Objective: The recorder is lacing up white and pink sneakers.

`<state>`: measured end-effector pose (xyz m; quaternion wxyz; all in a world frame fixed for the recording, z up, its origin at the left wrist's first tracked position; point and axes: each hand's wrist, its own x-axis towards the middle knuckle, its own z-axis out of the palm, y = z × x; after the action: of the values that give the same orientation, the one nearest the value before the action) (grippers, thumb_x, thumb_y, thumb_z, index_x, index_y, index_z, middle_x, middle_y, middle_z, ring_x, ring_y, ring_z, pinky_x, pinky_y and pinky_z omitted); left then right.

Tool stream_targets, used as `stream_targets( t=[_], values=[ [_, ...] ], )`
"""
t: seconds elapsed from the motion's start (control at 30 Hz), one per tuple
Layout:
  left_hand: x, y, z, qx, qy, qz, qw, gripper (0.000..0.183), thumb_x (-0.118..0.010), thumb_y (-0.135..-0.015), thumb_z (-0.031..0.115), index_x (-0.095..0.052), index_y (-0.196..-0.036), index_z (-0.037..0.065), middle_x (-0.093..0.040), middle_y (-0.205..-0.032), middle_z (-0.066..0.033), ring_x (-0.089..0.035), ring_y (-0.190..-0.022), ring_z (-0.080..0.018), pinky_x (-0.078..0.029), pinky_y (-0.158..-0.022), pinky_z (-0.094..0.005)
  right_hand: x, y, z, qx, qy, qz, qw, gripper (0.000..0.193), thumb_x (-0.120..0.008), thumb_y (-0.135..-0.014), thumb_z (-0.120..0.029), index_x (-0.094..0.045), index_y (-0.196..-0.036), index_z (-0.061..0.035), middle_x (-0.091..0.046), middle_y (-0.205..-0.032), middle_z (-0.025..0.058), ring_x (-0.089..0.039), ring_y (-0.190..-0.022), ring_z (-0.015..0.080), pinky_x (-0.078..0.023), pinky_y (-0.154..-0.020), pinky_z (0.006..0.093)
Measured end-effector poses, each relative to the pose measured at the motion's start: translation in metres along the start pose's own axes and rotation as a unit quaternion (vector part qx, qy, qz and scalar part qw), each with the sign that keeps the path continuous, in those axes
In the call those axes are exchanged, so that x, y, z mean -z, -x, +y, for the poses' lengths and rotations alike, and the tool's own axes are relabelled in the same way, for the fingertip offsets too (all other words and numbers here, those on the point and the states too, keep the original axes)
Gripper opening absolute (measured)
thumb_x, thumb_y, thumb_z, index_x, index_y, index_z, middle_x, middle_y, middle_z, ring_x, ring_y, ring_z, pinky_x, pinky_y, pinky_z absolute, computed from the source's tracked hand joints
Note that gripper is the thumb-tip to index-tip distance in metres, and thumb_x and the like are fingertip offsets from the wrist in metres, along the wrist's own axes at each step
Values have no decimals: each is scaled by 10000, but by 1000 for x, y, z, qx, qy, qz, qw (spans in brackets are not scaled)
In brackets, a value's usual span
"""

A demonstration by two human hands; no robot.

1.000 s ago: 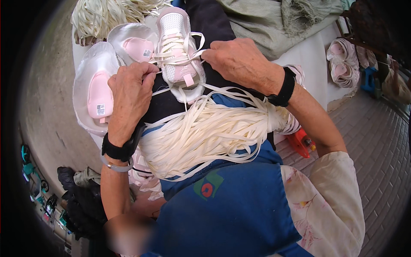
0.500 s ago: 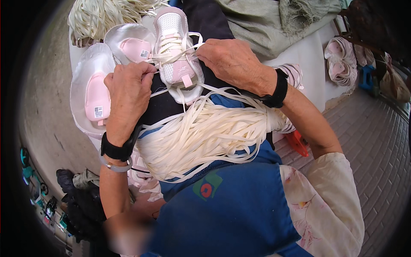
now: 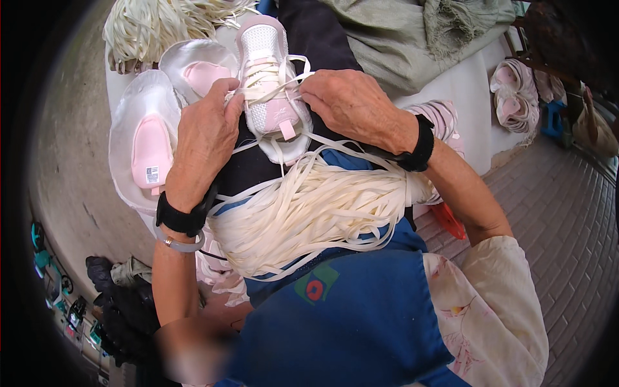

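Note:
A white mesh and pink shoe upper (image 3: 256,116) lies toe away from me over dark cloth, with a cream shoelace (image 3: 261,76) crossing its front. My left hand (image 3: 209,126) is at the upper's left edge, thumb and forefinger pinched on the lace. Opposite it, my right hand (image 3: 354,97) has its fingers closed by the right eyelet row, on the lace as well; the fingertips are partly hidden. Loose lace loops stand up between the hands. Across my lap spreads a thick bundle of cream laces (image 3: 309,213).
Two white shoe uppers with pink insoles (image 3: 151,145) lie to the left. Another bundle of laces (image 3: 158,29) hangs at the far left. Grey-green cloth (image 3: 412,39) covers the far side. Stacked pink pieces (image 3: 438,119) and more shoe parts (image 3: 514,97) are at the right.
My left hand has moved slightly up and right, closer to the upper's left edge. The right hand has shifted down a little, and the upper has moved slightly toward me.

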<state>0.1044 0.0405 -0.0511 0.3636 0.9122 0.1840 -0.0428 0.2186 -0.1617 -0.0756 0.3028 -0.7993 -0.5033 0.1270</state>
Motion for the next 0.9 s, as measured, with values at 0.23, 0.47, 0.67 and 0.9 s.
stream_targets(
  t=[0.23, 0.47, 0.67, 0.9],
  values=[
    [4, -3, -9, -5, -40, -61, 997, 161, -555, -923, 171, -589, -947, 15, -623, -768, -212, -600, -713, -401, -470, -655, -435, 1, 0, 0, -14, 5, -25, 1000, 150, -569, -831, -97, -605, -741, 19, -619, -701, 191, -641, -679, 370, -512, -601, 447],
    [5, -6, -6, -52, -105, -48, 992, 137, -532, -882, 125, -597, -886, 4, -634, -752, -235, -615, -720, -440, -481, -673, -495, 4, 2, -1, -3, 9, -31, 999, 144, -567, -836, -97, -600, -748, 12, -623, -734, 179, -643, -690, 362, -513, -604, 443],
    [7, -2, 0, 30, -27, -1, 999, 173, -518, -933, 172, -600, -961, 22, -636, -749, -236, -620, -748, -430, -466, -680, -492, 0, 4, 2, -2, 9, -26, 1000, 139, -562, -838, -101, -596, -755, 5, -625, -743, 174, -643, -703, 360, -510, -612, 441],
    [4, -6, -7, 8, -35, -55, 998, 176, -536, -946, 189, -586, -1029, 43, -630, -821, -199, -612, -759, -367, -464, -685, -406, 3, 3, -2, -31, 38, -75, 996, 145, -576, -871, -139, -627, -875, -3, -633, -842, 148, -631, -759, 337, -520, -668, 415]
  ],
)
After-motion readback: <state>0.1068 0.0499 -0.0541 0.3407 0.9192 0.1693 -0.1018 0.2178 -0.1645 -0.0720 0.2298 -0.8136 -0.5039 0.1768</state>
